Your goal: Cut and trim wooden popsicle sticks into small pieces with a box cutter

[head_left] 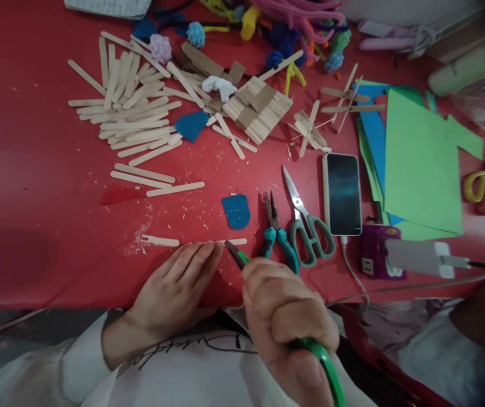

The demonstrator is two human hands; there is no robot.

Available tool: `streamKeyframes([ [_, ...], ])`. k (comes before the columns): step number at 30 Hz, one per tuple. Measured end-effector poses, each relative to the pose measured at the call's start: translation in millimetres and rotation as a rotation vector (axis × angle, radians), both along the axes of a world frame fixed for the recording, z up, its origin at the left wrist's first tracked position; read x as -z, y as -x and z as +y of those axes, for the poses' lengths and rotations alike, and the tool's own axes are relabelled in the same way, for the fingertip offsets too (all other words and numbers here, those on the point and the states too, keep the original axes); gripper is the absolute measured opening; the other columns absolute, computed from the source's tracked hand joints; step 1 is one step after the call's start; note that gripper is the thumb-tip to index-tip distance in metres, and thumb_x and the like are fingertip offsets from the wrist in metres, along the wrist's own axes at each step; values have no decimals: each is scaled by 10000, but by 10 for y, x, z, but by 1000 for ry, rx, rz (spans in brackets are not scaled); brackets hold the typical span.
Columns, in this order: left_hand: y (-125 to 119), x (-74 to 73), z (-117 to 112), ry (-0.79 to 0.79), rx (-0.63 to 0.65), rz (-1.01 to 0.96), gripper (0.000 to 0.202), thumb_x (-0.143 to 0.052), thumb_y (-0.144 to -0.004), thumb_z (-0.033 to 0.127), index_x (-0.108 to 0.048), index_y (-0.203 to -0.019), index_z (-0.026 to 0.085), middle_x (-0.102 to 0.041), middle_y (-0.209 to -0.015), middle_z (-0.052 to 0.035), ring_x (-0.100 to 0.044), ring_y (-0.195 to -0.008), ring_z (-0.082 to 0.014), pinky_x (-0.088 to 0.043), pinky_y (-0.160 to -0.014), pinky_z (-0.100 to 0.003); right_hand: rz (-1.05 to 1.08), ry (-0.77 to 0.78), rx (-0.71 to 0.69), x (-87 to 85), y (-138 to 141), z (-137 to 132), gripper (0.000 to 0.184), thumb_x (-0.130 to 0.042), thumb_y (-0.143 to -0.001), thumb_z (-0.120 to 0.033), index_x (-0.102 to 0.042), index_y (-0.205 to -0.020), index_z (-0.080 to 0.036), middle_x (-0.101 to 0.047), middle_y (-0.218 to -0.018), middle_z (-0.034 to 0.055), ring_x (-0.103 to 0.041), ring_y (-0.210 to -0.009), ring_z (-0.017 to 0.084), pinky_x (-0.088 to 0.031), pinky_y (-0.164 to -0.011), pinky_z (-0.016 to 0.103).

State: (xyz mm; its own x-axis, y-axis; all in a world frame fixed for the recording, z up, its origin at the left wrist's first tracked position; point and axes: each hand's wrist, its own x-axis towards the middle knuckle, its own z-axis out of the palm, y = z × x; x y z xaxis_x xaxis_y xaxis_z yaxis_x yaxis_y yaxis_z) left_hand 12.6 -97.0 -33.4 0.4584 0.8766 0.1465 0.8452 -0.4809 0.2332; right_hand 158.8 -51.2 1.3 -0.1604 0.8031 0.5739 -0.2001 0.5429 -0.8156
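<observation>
My left hand [174,291] lies flat on the red table [34,226], fingers stretched out and pressing on a wooden craft stick [229,242] near the front edge. My right hand [287,319] is closed round the green handle of a cutter [242,261]. The cutter's dark blade tip touches the stick just right of my left fingertips. A short piece of stick [160,241] lies to the left, with wood shavings around it.
Teal pliers [275,229], green scissors [308,223], a phone [342,193] on a cable and a blue felt piece [236,211] lie just beyond. Loose craft sticks [132,107], a glued stick panel [257,108], pom-poms and green and blue paper [420,164] fill the far side.
</observation>
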Motion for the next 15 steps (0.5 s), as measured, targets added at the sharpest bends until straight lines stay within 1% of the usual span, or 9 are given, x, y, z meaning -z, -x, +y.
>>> streamKeyframes([
  [3,3,-20,7,1,-7,9,549,-515,-801,424,-522,-1253,112,-601,-1189,-98,-522,-1086,-233,-383,-988,-339,-6,10,12,-3,-1,0,275,-408,-847,-290,-339,-598,-194,-349,-539,-37,-364,-461,77,-330,-416,254],
  [8,2,-25,12,4,-8,0,543,-525,-799,417,-523,-1251,117,-601,-1182,-103,-527,-1080,-229,-389,-986,-335,-18,-9,-53,17,-50,27,251,-378,-846,-263,-365,-606,-189,-373,-538,-34,-389,-460,80,-349,-419,258],
  [11,4,-19,7,4,-2,12,559,-524,-799,441,-522,-1254,116,-596,-1191,-104,-525,-1082,-236,-389,-986,-344,0,-3,-48,3,-36,11,263,-402,-845,-272,-370,-599,-185,-360,-531,-39,-371,-454,75,-344,-423,259],
  [13,9,-13,4,9,2,18,572,-522,-796,463,-524,-1253,118,-595,-1191,-105,-523,-1082,-239,-385,-987,-346,20,53,11,-36,5,-29,281,-421,-846,-290,-368,-592,-183,-340,-524,-43,-348,-456,74,-325,-435,266],
  [15,14,-6,3,9,10,16,595,-519,-793,487,-520,-1257,116,-591,-1196,-110,-517,-1090,-242,-381,-990,-348,51,181,108,-89,52,-80,290,-445,-840,-299,-361,-587,-184,-318,-520,-48,-329,-469,78,-314,-466,284],
])
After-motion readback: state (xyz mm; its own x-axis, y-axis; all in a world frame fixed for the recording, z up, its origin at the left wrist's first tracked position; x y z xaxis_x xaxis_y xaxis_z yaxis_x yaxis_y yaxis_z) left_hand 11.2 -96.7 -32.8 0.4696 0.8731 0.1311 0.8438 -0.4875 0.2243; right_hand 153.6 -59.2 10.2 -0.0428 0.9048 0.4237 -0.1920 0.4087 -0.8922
